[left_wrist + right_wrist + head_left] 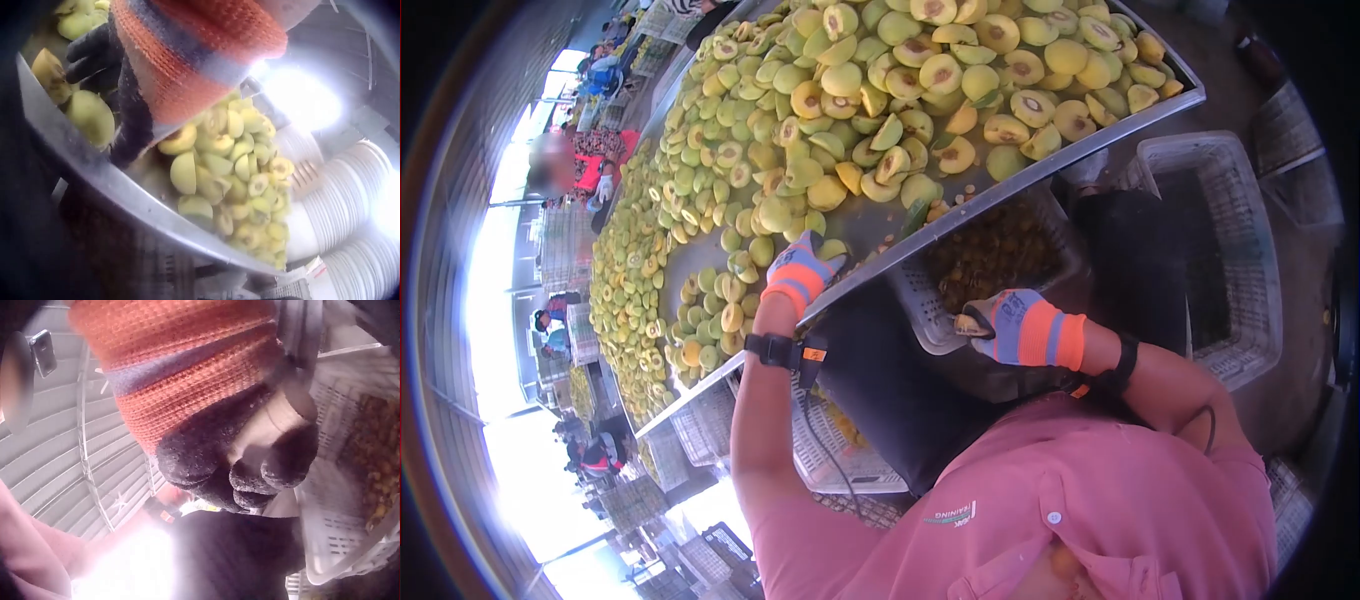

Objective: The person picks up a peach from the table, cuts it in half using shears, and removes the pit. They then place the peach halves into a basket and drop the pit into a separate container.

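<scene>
Halved yellow-green stone fruit (840,80), some with brown pits showing, lie heaped on a metal-rimmed table (1040,168). My left hand (802,268), in a grey and orange knit glove with dark palm, reaches over the near rim. In the left wrist view its fingers extend beside a fruit half (91,119), which sits between fingers and thumb, right by the rim. Away from the table, above my lap, my right hand (1025,328) is gloved alike. Its fingers curl round a tan handle (265,428); the tool's other end is hidden.
Below the table edge stands a pale plastic crate (932,312) holding brownish pieces. A larger white crate (1262,240) is at the right, and another crate (840,465) stands beneath my left arm. Other people and stacked crates line the left background.
</scene>
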`<state>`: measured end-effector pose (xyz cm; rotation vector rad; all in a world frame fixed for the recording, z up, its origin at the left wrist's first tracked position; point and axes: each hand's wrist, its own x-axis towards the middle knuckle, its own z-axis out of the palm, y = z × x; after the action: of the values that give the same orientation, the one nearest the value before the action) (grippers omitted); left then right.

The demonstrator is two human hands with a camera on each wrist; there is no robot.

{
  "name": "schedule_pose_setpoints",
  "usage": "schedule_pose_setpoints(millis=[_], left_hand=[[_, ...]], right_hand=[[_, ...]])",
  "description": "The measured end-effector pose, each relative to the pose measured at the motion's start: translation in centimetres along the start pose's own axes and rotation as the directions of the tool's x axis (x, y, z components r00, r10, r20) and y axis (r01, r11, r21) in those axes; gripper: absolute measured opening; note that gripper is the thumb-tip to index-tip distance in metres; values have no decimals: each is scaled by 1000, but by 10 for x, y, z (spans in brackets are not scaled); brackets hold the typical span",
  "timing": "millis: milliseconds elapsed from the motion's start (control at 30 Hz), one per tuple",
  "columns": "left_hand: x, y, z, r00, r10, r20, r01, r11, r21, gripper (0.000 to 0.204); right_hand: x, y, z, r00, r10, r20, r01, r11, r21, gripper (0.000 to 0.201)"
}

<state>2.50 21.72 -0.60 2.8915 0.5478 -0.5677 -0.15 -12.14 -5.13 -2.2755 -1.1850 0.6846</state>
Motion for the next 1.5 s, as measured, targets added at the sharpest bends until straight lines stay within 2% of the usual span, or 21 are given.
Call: schedule_pose_setpoints(millis=[100, 200, 300, 333, 400, 467, 533, 600, 667, 733, 800, 967, 1000, 1033, 1100, 1200, 1300, 1367, 1400, 1467, 1500], left_hand=[[10, 14, -1, 998, 17, 67, -31, 978, 207, 64], [3, 6, -1, 993, 91, 76, -102, 982, 160, 59], [11, -42, 11, 995, 101, 27, -76, 877, -475, 60], [-6, -32, 3, 990, 141, -28, -125, 748, -651, 60], [-61, 8, -30, 973, 175, -153, -211, 390, -896, 61], [-87, 25, -36, 934, 255, -252, -354, 538, -765, 64], [-111, 54, -31, 937, 259, -234, -320, 371, -872, 69], [-116, 69, -8, 886, 347, -307, -398, 229, -889, 69], [-115, 81, 6, 837, 434, -333, -466, 250, -849, 70], [-117, 97, 19, 829, 458, -321, -483, 296, -824, 71], [-117, 107, 28, 813, 458, -360, -507, 252, -824, 69], [-124, 130, 36, 847, 374, -376, -445, 114, -888, 59], [-126, 142, 40, 807, 351, -475, -567, 231, -791, 56], [-124, 153, 55, 832, 239, -501, -538, 123, -834, 53], [-113, 156, 76, 807, 110, -580, -590, 161, -791, 45], [-104, 153, 81, 670, 109, -734, -670, 516, -534, 34], [-103, 154, 71, 601, 118, -791, -639, 666, -386, 24], [-101, 151, 73, 557, 174, -812, -631, 724, -278, 25], [-101, 152, 75, 645, 64, -761, -629, 610, -481, 29], [-101, 156, 79, 813, -96, -575, -531, 285, -798, 37], [-100, 158, 80, 846, -135, -515, -494, 161, -854, 36]], right_hand=[[0, 1, 2, 1000, -26, -16, 27, 998, 54, 27], [-1, 1, 1, 1000, -22, -3, 22, 997, 69, 28], [-2, 5, 3, 998, -22, -57, 28, 992, 121, 27], [-2, 6, 5, 995, -25, -93, 38, 988, 148, 27], [-5, -1, -12, 997, 74, -14, -51, 798, 601, 27], [-4, -9, -30, 993, 95, 69, -108, 518, 848, 27], [-5, -16, -46, 989, 73, 130, -145, 280, 949, 26], [-10, -19, -61, 987, 85, 137, -155, 265, 952, 26], [-8, -9, -54, 991, 25, 133, -135, 224, 965, 28], [-3, -5, -33, 999, 39, 24, -26, 48, 999, 33], [-1, -7, -29, 995, 98, 4, 5, -93, 996, 35], [-6, -5, -35, 993, 118, 8, 6, -117, 993, 37], [-6, -6, -36, 992, 128, 5, 13, -143, 990, 38], [-9, -8, -41, 990, 138, 31, -13, -133, 991, 38], [-15, -11, -53, 983, 161, 85, -67, -112, 991, 37], [-7, -12, -39, 969, 241, -51, 31, 87, 996, 26], [-1, -3, -26, 937, 167, -307, 213, 422, 881, 23], [-3, -1, -30, 940, 119, -319, 183, 613, 769, 23], [-4, -2, -32, 943, 96, -320, 167, 697, 698, 24], [-4, -3, -31, 947, 127, -296, 121, 712, 692, 26], [-3, -3, -30, 949, 142, -283, 97, 720, 687, 26]])
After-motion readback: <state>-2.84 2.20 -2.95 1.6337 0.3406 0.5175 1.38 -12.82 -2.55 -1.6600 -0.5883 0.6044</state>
